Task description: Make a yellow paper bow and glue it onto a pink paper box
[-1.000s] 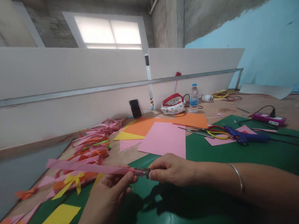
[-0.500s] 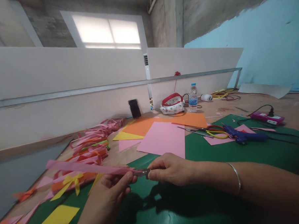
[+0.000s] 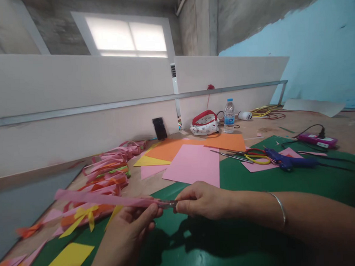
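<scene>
My left hand (image 3: 131, 227) pinches the near end of a long folded pink paper strip (image 3: 100, 198) that reaches out to the left above the table. My right hand (image 3: 202, 200), a silver bangle on its wrist, is closed on a small metal tool (image 3: 168, 204) that meets the strip's end between my two hands. Both hands hover over the green cutting mat (image 3: 256, 184). What the tool is I cannot make out.
Pink (image 3: 193, 165), orange (image 3: 195, 144) and yellow (image 3: 151, 161) sheets lie ahead. Folded paper strips (image 3: 108, 175) pile at the left. Scissors (image 3: 249, 156), a blue glue gun (image 3: 287, 161), a water bottle (image 3: 229, 116), a pouch (image 3: 205, 124) and a phone (image 3: 160, 128) stand further back.
</scene>
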Tool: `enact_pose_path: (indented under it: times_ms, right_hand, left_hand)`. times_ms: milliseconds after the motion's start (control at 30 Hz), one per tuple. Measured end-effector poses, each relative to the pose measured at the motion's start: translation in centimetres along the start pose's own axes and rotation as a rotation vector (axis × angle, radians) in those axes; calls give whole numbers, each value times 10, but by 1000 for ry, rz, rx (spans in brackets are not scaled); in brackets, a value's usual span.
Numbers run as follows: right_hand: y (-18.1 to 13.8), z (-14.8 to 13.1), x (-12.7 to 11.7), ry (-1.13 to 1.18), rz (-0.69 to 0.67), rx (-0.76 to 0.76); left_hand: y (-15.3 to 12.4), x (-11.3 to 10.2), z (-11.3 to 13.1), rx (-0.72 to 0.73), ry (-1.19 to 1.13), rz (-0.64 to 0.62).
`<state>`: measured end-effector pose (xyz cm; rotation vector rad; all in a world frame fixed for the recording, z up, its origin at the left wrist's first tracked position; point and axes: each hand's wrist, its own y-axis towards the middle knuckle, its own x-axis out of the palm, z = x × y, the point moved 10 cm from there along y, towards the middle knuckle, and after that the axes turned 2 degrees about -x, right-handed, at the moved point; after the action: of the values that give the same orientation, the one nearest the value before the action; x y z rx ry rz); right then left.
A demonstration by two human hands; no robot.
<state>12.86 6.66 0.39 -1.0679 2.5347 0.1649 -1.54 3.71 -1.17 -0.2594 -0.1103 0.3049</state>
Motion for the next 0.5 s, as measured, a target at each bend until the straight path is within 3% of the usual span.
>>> enact_pose_path:
  times_ms: [100, 267, 500]
  right_hand:
    - [0, 1, 0, -2, 3, 10]
    - [0, 1, 0, 8, 2, 12]
    - [1, 2, -1, 13, 11, 6]
  left_hand:
    - [1, 3, -2, -24, 9, -41]
    - [-2, 1, 2, 7, -6, 11]
    - [-1, 2, 0, -13, 7, -12]
